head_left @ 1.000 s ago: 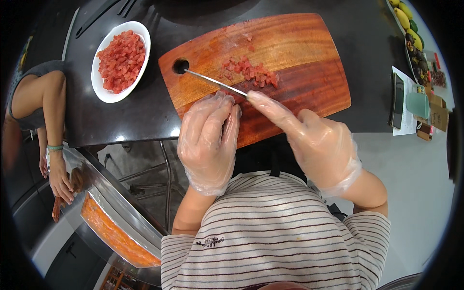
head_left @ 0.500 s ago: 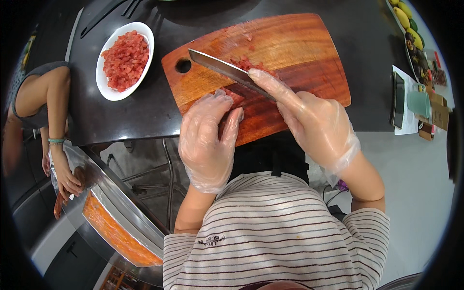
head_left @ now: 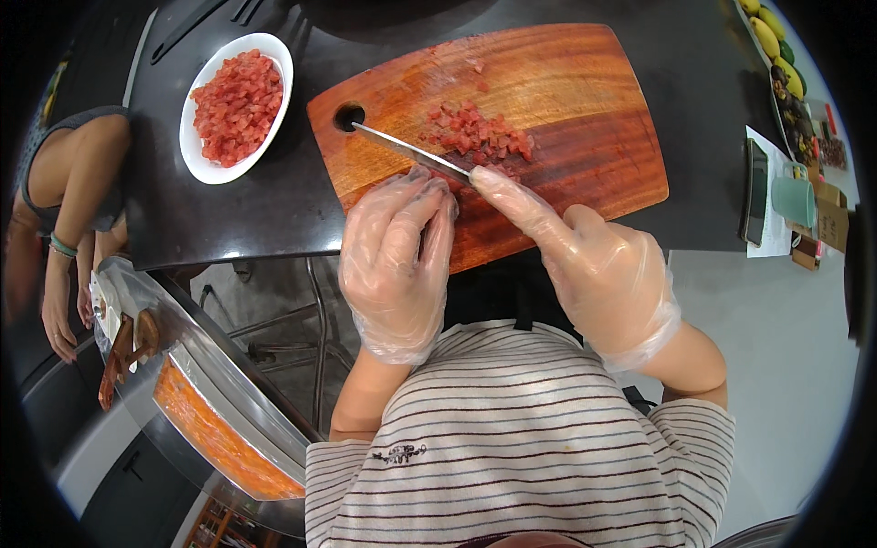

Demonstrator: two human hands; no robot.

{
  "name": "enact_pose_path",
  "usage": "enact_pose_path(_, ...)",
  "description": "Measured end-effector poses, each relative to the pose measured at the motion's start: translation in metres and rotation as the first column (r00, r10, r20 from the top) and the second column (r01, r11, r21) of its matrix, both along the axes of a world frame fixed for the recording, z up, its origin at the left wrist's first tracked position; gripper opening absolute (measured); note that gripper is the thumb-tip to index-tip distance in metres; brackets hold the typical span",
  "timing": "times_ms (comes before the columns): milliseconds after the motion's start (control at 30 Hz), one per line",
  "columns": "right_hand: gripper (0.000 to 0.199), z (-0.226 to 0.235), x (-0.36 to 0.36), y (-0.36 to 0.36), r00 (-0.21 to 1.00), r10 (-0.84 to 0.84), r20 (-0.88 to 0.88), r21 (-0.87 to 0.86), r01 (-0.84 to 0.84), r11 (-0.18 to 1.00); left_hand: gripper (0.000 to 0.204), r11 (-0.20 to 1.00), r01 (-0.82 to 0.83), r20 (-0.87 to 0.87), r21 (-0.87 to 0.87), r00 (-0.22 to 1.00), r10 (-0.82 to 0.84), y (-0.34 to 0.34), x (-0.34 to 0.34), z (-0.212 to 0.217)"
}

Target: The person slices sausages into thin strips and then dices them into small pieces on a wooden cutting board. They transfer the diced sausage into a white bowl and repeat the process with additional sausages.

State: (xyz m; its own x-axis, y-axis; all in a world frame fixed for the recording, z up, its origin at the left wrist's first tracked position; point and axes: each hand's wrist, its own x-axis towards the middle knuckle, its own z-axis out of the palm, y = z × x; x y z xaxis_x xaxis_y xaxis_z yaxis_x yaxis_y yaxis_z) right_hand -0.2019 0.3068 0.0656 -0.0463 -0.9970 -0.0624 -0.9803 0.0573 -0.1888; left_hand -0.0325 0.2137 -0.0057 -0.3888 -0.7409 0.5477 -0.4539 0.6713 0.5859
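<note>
In a clear plastic glove, my right hand (head_left: 607,274) grips a knife (head_left: 406,148), its index finger laid along the top of the blade. The blade slants up and left across the wooden cutting board (head_left: 585,82), its tip near the board's hole. Just below the blade my gloved left hand (head_left: 393,260) has its fingers curled down at the board's near edge, over a tomato piece they almost entirely hide. Beyond the blade lies a small heap of diced tomato (head_left: 480,132). A white oval bowl (head_left: 190,151) full of diced tomato stands left of the board.
Black utensils (head_left: 187,32) lie at the far left of the dark table (head_left: 703,164). Fruit, a phone (head_left: 756,192) and a green cup (head_left: 793,201) are at the right. On the left, a co-worker's hand (head_left: 59,333) hangs near a metal counter holding a wrapped orange tray (head_left: 210,425).
The blade has moved toward me, up against my left fingertips, uncovering the diced heap. My left fingers have drawn together. The co-worker's hand has moved left, off the brown object on the counter.
</note>
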Motion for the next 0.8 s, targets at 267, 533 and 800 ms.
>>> enact_pose_path(267,0.083,-0.014,0.005,-0.02,0.999,0.026,-0.018,-0.063,-0.027,0.998,0.028,1.0,-0.023,0.021,-0.017,1.0,0.023,-0.002,0.002,0.0)
enact_pose_path(533,0.071,-0.003,-0.01,-0.011,0.989,-0.027,0.142,-0.082,0.039,0.996,0.032,1.0,-0.009,0.021,0.0,1.0,0.009,0.002,0.004,0.0)
enact_pose_path(800,0.076,-0.001,0.001,-0.001,0.998,-0.008,0.062,-0.034,0.01,0.999,0.026,1.0,-0.002,-0.023,0.012,1.0,0.002,0.003,0.005,-0.001)
